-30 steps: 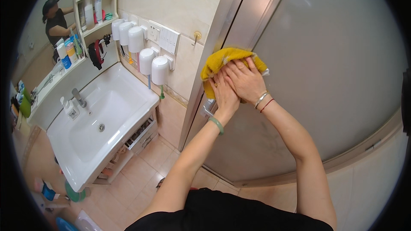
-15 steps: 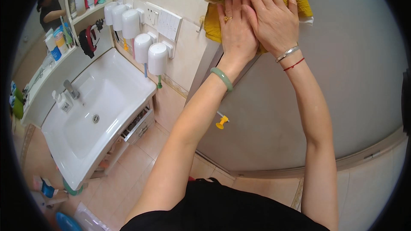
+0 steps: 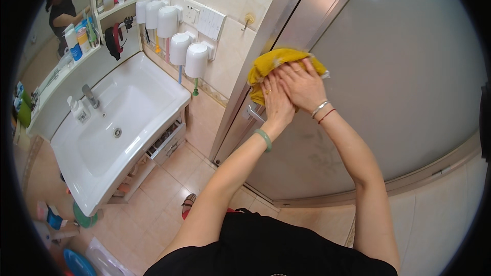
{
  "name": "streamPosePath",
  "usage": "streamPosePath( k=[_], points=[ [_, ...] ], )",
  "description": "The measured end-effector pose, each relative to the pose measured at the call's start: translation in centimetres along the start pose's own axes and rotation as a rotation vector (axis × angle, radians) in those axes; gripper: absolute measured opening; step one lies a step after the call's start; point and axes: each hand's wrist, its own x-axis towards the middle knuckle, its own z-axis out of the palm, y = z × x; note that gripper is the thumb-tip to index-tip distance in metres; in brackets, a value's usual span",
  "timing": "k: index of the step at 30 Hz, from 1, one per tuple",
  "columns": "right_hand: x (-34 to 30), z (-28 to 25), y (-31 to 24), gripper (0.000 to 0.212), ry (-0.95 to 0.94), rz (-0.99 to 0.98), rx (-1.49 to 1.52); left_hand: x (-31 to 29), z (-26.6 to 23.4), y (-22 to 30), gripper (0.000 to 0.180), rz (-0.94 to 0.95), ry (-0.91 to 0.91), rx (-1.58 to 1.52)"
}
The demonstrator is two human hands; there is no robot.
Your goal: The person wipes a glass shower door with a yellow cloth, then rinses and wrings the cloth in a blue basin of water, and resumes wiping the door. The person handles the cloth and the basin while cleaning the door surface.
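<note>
So I've got both palms on a yellow cloth [image 3: 273, 61], and it's pressed up against the metal frame strip [image 3: 294, 20] along the left side of the frosted door [image 3: 409, 82], a bit above the door's handle [image 3: 254, 114]. My left hand [image 3: 279, 103] is flat, fingers straight and close together. My right hand [image 3: 305, 86] is flat too, right up against the left one, fingers laid out over the cloth. Green bangle [image 3: 264, 140] on my left wrist, silver bracelet [image 3: 320, 108] and red string [image 3: 326, 116] on my right. Left of the door there's a wall hook [image 3: 248, 19], then some upside-down white cups [image 3: 196, 60], and farther left of it the white sink [image 3: 153, 79].
</note>
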Motion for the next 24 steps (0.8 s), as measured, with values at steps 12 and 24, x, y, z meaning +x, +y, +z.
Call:
streamPosePath(
  k=[12, 24],
  points=[
    [11.4, -8.9, 12.1, 0.039, 0.402, 0.257, -0.484, 22.6, -5.4, 9.6, 0.063, 0.621, 0.393, 0.029],
    [0.6, -2.5, 3.6, 0.031, 0.116, 0.180, -0.256, 5.6, 0.8, 3.6, 0.062, 0.159, 0.084, 0.083]
  ],
)
